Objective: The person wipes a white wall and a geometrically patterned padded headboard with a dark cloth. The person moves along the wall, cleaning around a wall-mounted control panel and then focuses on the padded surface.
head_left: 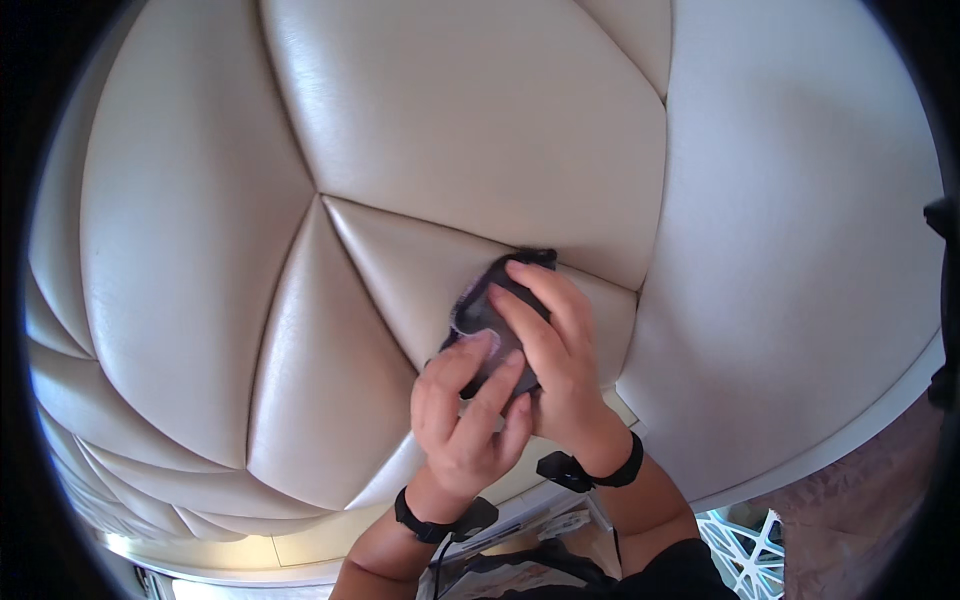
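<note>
Room sideways, padded panelling ahead

Left hand and right hand hold dark cloth before padded beige panels. Black bands on both wrists.

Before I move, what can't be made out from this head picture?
Padded panel beneath the dark cloth: head view, covered by the cloth, left hand and right hand.
Right hand's thumb: head view, out of sight, seemingly behind the left hand and cloth; its grip is unclear.
White lattice: head view, cut off by the lower edge.
Black object at far right: head view, cut off by the fisheye rim; kind unclear.
</note>
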A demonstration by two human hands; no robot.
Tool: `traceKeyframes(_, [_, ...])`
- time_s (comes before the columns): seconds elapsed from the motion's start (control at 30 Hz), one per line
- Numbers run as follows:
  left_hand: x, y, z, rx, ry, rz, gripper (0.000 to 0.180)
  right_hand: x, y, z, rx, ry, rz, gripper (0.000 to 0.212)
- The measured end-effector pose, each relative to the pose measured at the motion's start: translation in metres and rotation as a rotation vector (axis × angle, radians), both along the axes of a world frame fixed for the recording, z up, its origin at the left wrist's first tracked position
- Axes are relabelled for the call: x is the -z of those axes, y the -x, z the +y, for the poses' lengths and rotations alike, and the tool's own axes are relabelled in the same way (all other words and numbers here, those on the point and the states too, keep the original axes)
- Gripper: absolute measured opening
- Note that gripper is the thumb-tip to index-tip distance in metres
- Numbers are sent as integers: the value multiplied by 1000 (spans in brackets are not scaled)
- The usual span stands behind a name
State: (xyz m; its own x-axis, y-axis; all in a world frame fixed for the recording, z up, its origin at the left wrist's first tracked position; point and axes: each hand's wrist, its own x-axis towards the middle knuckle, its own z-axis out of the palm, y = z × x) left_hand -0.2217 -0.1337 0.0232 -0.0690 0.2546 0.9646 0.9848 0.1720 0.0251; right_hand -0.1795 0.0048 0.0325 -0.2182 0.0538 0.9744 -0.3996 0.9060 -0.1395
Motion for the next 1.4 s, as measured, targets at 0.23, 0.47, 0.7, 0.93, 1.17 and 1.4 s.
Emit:
traceKeyframes(0.23, [27,-10,43,51,171,-11,41,50,-19,39,37,195,-83,56])
traceKeyframes(0.47, [52,-16,84,139,254,-38,40,89,-32,73,109,317,-142,54])
traceKeyframes(0.7, [91,-25,103,191,349,-83,38,156,-38,84,105,447,-162,58])
traceKeyframes(0.93, [126,-25,94,234,454,-126,39,204,-40,62,184,591,-216,58])
traceKeyframes(1.17, [105,-11,42,224,343,-108,42,170,-27,20,190,364,-157,58])
traceKeyframes(1.4, [77,3,-23,24,208,-16,41,111,-2,-37,199,164,-73,51])
